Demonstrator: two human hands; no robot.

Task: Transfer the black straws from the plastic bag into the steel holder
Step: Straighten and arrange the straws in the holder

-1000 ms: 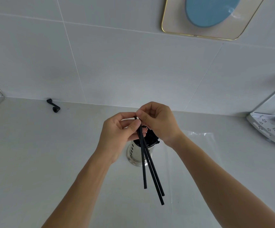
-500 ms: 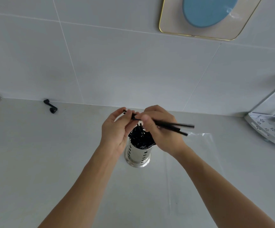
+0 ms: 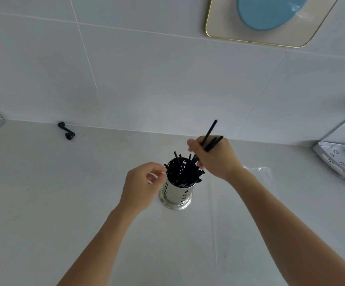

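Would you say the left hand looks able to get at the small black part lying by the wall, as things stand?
Probably yes. The left hand holds nothing, and only bare counter lies between it and the small black part.

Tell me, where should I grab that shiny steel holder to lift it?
Probably grip the steel holder round its bare lower wall, above the flared base, coming from the side nearest you. Black straws bristle out of the top, so there is no clean hold from above.
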